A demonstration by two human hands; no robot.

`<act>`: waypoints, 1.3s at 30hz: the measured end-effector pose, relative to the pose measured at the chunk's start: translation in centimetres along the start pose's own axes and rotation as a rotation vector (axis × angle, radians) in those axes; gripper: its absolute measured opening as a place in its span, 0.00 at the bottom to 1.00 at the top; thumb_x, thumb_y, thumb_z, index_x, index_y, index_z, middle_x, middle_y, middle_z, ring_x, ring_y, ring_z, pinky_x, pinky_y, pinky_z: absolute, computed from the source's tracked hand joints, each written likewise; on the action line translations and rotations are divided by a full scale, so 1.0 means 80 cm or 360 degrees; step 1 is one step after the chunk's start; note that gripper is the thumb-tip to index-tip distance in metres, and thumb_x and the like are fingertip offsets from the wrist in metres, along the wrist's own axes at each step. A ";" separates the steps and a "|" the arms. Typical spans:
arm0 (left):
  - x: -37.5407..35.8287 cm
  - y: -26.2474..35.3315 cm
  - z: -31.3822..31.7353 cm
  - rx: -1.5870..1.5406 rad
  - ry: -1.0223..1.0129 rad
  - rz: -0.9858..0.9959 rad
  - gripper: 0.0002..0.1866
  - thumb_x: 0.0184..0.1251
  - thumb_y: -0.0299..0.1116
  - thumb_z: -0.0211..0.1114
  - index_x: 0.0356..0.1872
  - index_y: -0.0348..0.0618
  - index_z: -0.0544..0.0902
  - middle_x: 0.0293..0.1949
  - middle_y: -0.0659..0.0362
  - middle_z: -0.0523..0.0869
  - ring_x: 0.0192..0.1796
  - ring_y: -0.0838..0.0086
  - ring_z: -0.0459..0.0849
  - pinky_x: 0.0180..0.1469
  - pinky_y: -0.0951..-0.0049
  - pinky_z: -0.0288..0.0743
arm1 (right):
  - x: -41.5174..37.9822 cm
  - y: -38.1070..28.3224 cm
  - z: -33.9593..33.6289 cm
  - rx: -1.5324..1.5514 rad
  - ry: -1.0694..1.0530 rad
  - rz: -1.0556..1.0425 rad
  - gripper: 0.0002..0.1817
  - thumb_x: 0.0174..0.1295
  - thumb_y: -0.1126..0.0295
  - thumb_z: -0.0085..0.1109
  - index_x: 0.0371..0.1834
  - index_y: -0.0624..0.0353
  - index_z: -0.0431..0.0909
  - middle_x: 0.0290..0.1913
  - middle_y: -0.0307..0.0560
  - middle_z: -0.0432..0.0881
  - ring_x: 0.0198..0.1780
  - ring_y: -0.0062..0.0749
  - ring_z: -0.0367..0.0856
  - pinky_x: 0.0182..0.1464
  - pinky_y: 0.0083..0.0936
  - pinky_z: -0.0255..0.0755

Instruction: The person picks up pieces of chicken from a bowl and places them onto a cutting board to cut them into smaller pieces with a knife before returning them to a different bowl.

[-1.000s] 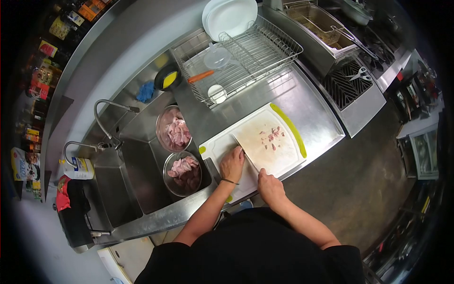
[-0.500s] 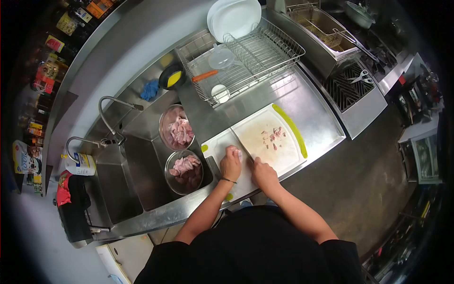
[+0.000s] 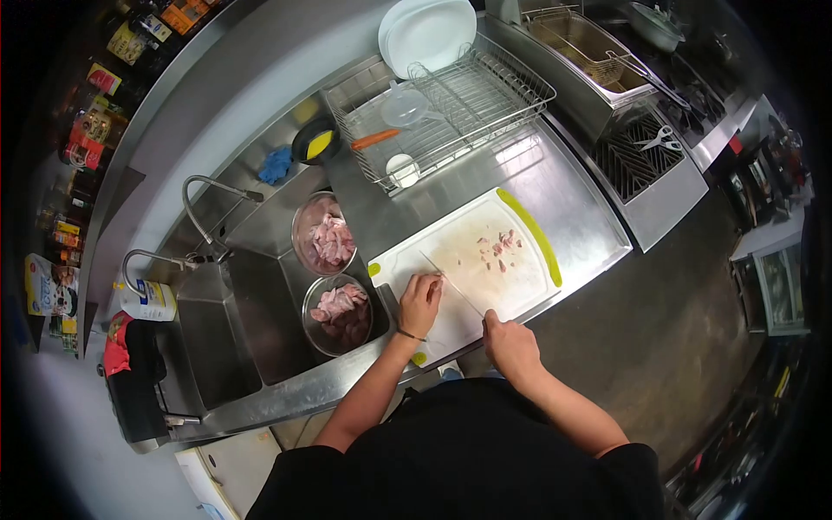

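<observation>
right hand [image 3: 510,341] grips knife [image 3: 452,283]; left hand [image 3: 419,302] steadies meat.

You are in a commercial kitchen: stainless-steel bench [image 3: 563,186], sink [image 3: 251,303], fryer basket [image 3: 581,39], dish rack [image 3: 451,108].

No legible text, perhaps for blur, on the shelf packages [image 3: 87,104].

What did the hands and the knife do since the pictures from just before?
The right hand drew back toward the body, pulling the knife so its blade lies slanted across the cutting board. The left hand kept pressing on the board beside the blade. The cut meat pieces and both meat bowls stayed put.
</observation>
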State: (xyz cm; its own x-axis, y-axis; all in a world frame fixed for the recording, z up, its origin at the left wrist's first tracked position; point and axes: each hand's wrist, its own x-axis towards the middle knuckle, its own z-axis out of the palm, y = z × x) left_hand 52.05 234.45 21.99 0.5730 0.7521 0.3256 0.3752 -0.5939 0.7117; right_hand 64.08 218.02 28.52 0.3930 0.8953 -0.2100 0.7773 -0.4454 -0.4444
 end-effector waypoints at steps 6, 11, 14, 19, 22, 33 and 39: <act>-0.008 -0.010 0.009 0.0167 0.0011 0.0230 0.09 0.53 0.26 0.66 0.37 0.43 0.80 0.35 0.56 0.79 0.36 0.62 0.81 0.37 0.66 0.77 | -0.015 -0.009 -0.016 -0.0105 -0.0128 0.0004 0.05 0.61 0.73 0.45 0.38 0.62 0.69 0.22 0.59 0.81 0.25 0.52 0.83 0.28 0.41 0.78; -0.010 -0.015 0.013 0.0275 -0.0072 0.0428 0.12 0.50 0.26 0.68 0.37 0.43 0.82 0.38 0.55 0.78 0.37 0.63 0.81 0.38 0.66 0.78 | -0.015 0.005 0.014 -0.0089 -0.0111 0.0043 0.08 0.60 0.74 0.46 0.40 0.63 0.69 0.20 0.58 0.79 0.24 0.53 0.81 0.25 0.44 0.75; -0.011 -0.017 0.017 0.0309 -0.0162 0.0365 0.11 0.51 0.27 0.67 0.38 0.43 0.81 0.40 0.55 0.78 0.38 0.63 0.81 0.39 0.66 0.77 | -0.012 0.006 0.026 -0.0046 -0.0103 0.0053 0.08 0.59 0.75 0.46 0.41 0.63 0.68 0.22 0.58 0.80 0.26 0.52 0.83 0.27 0.43 0.76; -0.008 -0.015 0.012 0.0337 -0.0171 0.0435 0.11 0.53 0.26 0.65 0.39 0.43 0.80 0.40 0.55 0.78 0.40 0.61 0.81 0.41 0.66 0.77 | -0.011 0.001 0.026 -0.0026 -0.0168 0.0091 0.04 0.61 0.75 0.44 0.37 0.63 0.66 0.24 0.60 0.82 0.27 0.52 0.84 0.29 0.42 0.78; -0.005 -0.012 0.012 0.0340 -0.0184 0.0433 0.11 0.54 0.26 0.65 0.40 0.42 0.79 0.41 0.55 0.78 0.41 0.61 0.81 0.43 0.66 0.77 | -0.007 -0.002 0.026 -0.0046 -0.0137 0.0100 0.04 0.61 0.75 0.44 0.37 0.62 0.66 0.23 0.60 0.81 0.26 0.51 0.84 0.28 0.41 0.79; -0.003 -0.005 0.009 0.0396 -0.0319 0.0296 0.11 0.57 0.28 0.64 0.42 0.43 0.78 0.40 0.56 0.78 0.41 0.60 0.81 0.43 0.64 0.77 | 0.059 -0.012 0.040 -0.0012 0.0120 -0.0109 0.02 0.61 0.76 0.46 0.35 0.62 0.67 0.23 0.57 0.81 0.26 0.48 0.84 0.27 0.37 0.79; -0.005 -0.013 0.010 0.0368 -0.0253 0.0244 0.12 0.57 0.29 0.64 0.43 0.46 0.78 0.41 0.56 0.78 0.40 0.59 0.81 0.40 0.63 0.78 | 0.059 -0.001 0.035 0.0088 0.0031 -0.0020 0.07 0.62 0.72 0.46 0.39 0.63 0.68 0.25 0.62 0.81 0.28 0.54 0.83 0.31 0.44 0.78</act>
State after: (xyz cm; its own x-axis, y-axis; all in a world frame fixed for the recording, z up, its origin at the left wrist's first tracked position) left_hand 52.05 234.52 20.61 0.7356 0.6056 0.3036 0.4210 -0.7598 0.4955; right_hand 64.52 222.33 25.13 0.3931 0.9002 -0.1873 0.7540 -0.4322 -0.4947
